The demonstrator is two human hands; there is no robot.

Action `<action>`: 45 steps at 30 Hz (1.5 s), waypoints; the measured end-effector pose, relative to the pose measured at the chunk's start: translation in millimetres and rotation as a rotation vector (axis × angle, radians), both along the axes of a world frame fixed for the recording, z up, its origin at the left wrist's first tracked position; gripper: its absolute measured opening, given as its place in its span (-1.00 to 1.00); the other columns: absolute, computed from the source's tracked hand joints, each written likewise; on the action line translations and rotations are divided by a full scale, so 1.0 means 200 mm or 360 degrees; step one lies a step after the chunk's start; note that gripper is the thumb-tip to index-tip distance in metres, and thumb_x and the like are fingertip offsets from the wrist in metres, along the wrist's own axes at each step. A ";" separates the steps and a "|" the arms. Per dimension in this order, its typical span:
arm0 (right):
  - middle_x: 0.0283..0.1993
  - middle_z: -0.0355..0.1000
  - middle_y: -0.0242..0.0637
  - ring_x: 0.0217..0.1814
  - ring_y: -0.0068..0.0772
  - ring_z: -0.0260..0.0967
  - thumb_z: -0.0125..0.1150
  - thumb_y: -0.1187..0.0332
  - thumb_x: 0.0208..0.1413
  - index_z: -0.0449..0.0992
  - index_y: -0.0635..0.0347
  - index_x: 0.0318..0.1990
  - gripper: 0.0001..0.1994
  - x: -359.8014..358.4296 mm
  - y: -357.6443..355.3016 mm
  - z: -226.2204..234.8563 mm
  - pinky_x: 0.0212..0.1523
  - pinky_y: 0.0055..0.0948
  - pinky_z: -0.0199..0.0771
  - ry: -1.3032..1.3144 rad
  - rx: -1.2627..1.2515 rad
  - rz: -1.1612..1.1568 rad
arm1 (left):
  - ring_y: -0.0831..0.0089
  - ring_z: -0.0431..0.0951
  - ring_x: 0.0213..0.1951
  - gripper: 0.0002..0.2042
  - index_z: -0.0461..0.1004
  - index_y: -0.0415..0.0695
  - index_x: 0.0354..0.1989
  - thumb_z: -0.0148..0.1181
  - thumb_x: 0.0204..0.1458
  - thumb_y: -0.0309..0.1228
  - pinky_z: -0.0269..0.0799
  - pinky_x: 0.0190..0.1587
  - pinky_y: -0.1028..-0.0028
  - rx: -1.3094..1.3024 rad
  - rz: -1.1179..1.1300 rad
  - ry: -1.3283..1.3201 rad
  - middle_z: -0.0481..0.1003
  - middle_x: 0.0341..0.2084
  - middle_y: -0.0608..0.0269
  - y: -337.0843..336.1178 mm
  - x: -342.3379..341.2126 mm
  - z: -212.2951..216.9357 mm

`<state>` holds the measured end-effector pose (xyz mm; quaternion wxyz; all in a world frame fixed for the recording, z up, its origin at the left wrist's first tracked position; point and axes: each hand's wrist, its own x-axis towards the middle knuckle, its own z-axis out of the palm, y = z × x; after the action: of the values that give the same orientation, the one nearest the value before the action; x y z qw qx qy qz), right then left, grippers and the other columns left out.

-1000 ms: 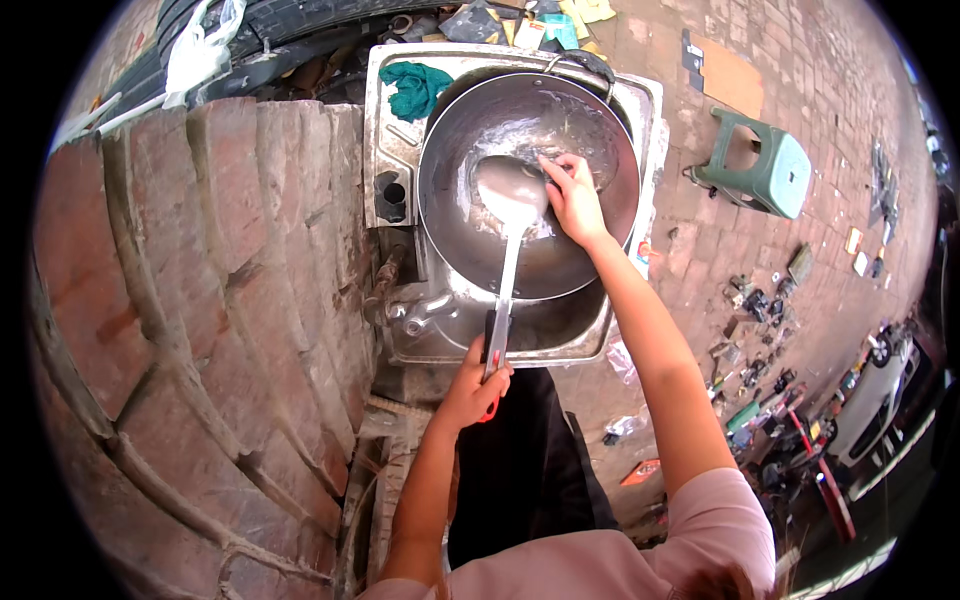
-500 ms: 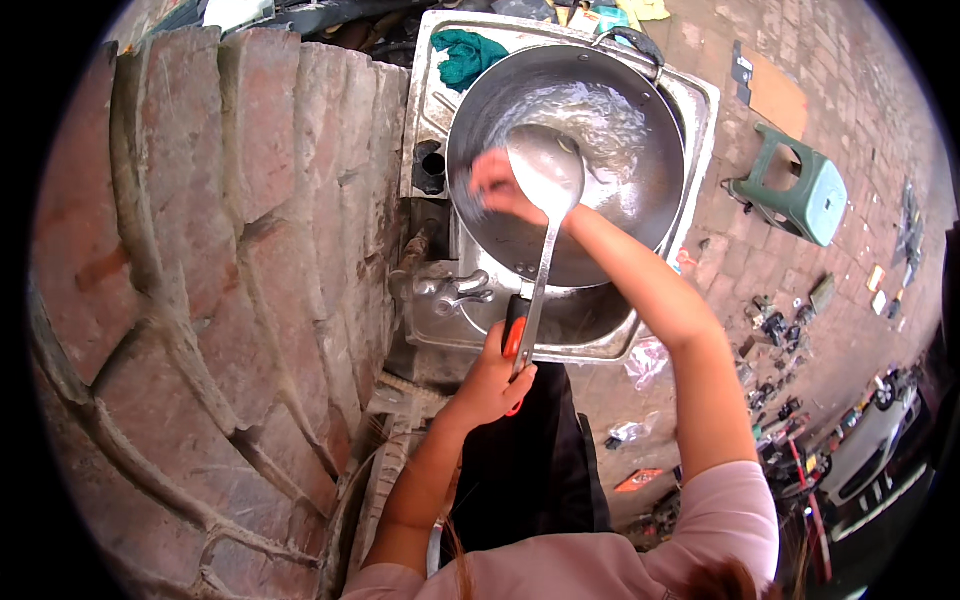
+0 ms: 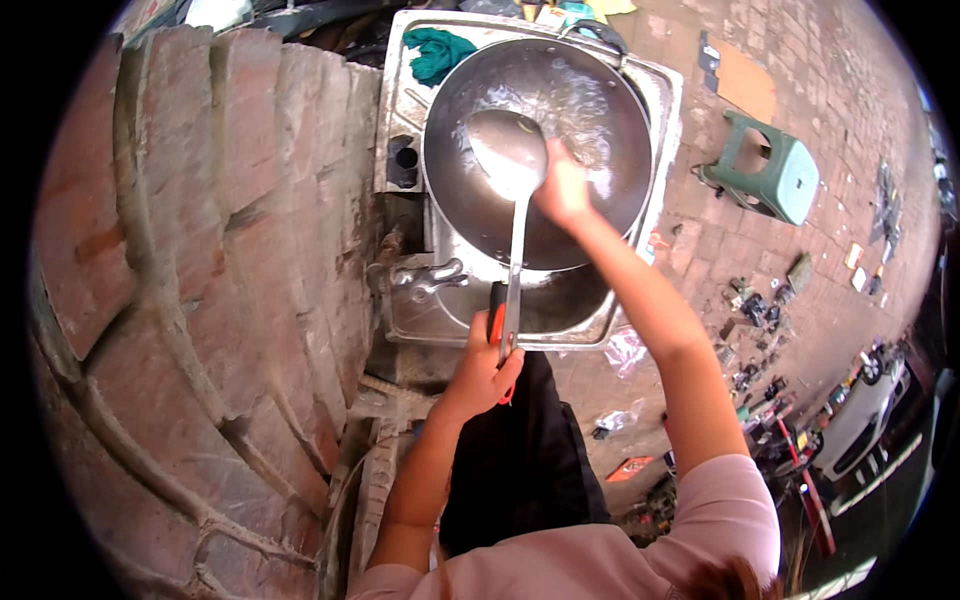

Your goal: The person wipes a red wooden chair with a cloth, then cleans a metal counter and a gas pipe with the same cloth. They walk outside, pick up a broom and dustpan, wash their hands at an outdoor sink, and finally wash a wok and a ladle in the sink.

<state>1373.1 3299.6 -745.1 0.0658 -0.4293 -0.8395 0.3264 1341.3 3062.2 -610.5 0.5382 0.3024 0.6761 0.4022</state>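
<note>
A big round metal wok (image 3: 455, 190) sits over the sink (image 3: 660, 110), with shiny water in its bottom. My left hand (image 3: 482, 375) is closed around the long metal handle of a ladle (image 3: 508, 150), whose broad head hangs over the wok. In the same grip is a black-and-orange handle (image 3: 497, 305); what it belongs to is not clear. Just right of the ladle's head, inside the wok, my right hand (image 3: 565, 185) lies close against its edge. Its fingers are smeared and partly hidden, and contact cannot be made out.
A tap (image 3: 428, 278) stands at the sink's left, beside a brick wall (image 3: 200, 250). A teal cloth (image 3: 436, 55) lies on the sink's far left corner. On the brick ground to the right are a green stool (image 3: 765, 170), cardboard (image 3: 740, 85) and scattered litter.
My right hand has passed from the left side of the ladle's head to its right side. The left hand keeps its grip. The whole view has shifted slightly.
</note>
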 end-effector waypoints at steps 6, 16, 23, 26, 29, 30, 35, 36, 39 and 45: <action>-0.50 0.40 -0.42 -0.50 -0.67 0.31 0.36 0.42 -0.12 0.50 0.22 -0.32 -0.80 0.13 -0.03 0.08 -0.46 -0.63 0.37 0.0043 -0.2298 0.0437 | 0.07 0.33 -0.20 -0.88 0.37 -0.30 -0.43 0.08 -0.02 -0.47 0.27 -0.10 0.29 -0.0017 -0.0025 0.0077 0.22 -0.17 -0.06 0.04 0.01 0.07; -0.15 0.28 -0.31 -0.07 -0.26 0.31 0.01 0.40 -0.08 0.41 0.11 -0.35 -0.89 -0.08 0.59 0.04 -0.17 -0.28 0.46 -0.0312 0.0559 0.1230 | 0.11 0.35 -0.23 -0.83 0.38 -0.31 -0.28 0.07 -0.01 -0.47 0.29 -0.14 0.32 -0.0113 0.0065 -0.0039 0.23 -0.20 -0.03 0.02 0.08 0.06; -0.12 0.26 -0.34 -0.01 -0.36 0.23 0.04 0.38 -0.13 0.39 0.13 -0.32 -0.83 -0.14 0.82 0.06 -0.13 -0.40 0.41 -0.0076 0.1170 0.1480 | 0.43 0.41 -0.40 -0.82 0.31 -0.37 -0.23 0.02 0.04 -0.50 0.33 -0.34 0.46 -0.0144 0.0267 -0.0289 0.21 -0.20 0.11 0.01 0.13 0.03; -0.11 0.29 -0.23 -0.14 -0.24 0.33 0.06 0.45 -0.14 0.40 0.21 -0.30 -0.81 0.25 0.62 0.06 -0.24 -0.34 0.50 -0.0721 0.0990 0.0867 | 0.63 0.31 -0.55 -0.85 0.25 -0.30 -0.20 -0.08 0.05 -0.61 0.27 -0.49 0.58 -0.0010 0.0533 -0.0627 0.25 -0.42 0.26 0.02 0.20 0.02; -0.37 0.42 -0.10 -0.41 -0.17 0.50 0.08 0.53 -0.15 0.44 0.27 -0.38 -0.88 0.43 0.32 0.13 -0.41 -0.34 0.53 -0.1208 0.0580 0.0601 | 0.60 0.33 -0.56 -0.89 0.24 -0.29 -0.22 -0.09 0.07 -0.61 0.27 -0.49 0.56 -0.0030 0.0473 -0.0566 0.23 -0.47 0.29 0.06 0.20 0.06; -0.43 0.47 -0.06 -0.34 -0.14 0.51 0.11 0.51 -0.15 0.47 0.26 -0.41 -0.90 0.43 0.24 0.13 -0.37 -0.30 0.53 -0.1156 0.0279 0.0367 | 0.59 0.33 -0.55 -0.90 0.24 -0.30 -0.23 -0.10 0.07 -0.61 0.28 -0.49 0.55 -0.0024 0.0412 -0.0529 0.22 -0.44 0.27 0.06 0.19 0.07; -0.43 0.46 -0.17 -0.28 -0.40 0.50 0.27 0.43 -0.07 0.41 0.29 -0.25 -0.77 0.22 -0.07 0.11 -0.32 -0.50 0.54 -0.0086 -0.1952 -0.0580 | 0.49 0.40 -0.51 -0.88 0.38 -0.39 -0.38 0.01 0.04 -0.54 0.32 -0.43 0.49 -0.0008 0.0329 -0.0239 0.22 -0.21 0.10 0.04 0.22 -0.02; -0.37 0.43 -0.34 -0.28 -0.57 0.45 0.23 0.45 0.00 0.37 0.21 -0.17 -0.76 0.17 -0.08 0.12 -0.35 -0.70 0.52 -0.0093 -0.2217 -0.0407 | 0.48 0.40 -0.52 -0.88 0.40 -0.39 -0.40 0.02 0.04 -0.54 0.32 -0.43 0.49 0.0011 0.0270 -0.0133 0.22 -0.20 0.09 0.03 0.23 -0.04; -0.43 0.35 -0.51 -0.43 -0.71 0.34 0.30 0.34 -0.03 0.36 0.10 -0.21 -0.74 0.15 0.02 0.16 -0.39 -0.79 0.47 -0.0355 -0.2652 0.0150 | 0.50 0.39 -0.50 -0.88 0.38 -0.40 -0.37 -0.01 0.05 -0.56 0.33 -0.43 0.48 -0.0074 0.0249 -0.0237 0.20 -0.21 0.14 0.03 0.20 -0.01; -0.46 0.51 -0.37 -0.46 -0.52 0.48 0.26 0.25 -0.07 0.59 0.08 -0.41 -0.86 0.33 0.68 -0.01 -0.47 -0.46 0.51 -0.2216 -0.0903 0.1759 | 0.58 0.36 -0.53 -0.86 0.31 -0.38 -0.23 -0.03 0.07 -0.56 0.30 -0.47 0.52 -0.0110 0.0346 -0.0580 0.20 -0.23 0.20 0.05 0.18 0.02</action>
<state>1439.3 3436.1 -747.1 -0.7242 -0.0678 -0.6640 0.1733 1378.1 3071.8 -606.2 0.6150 0.1312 0.6098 0.4825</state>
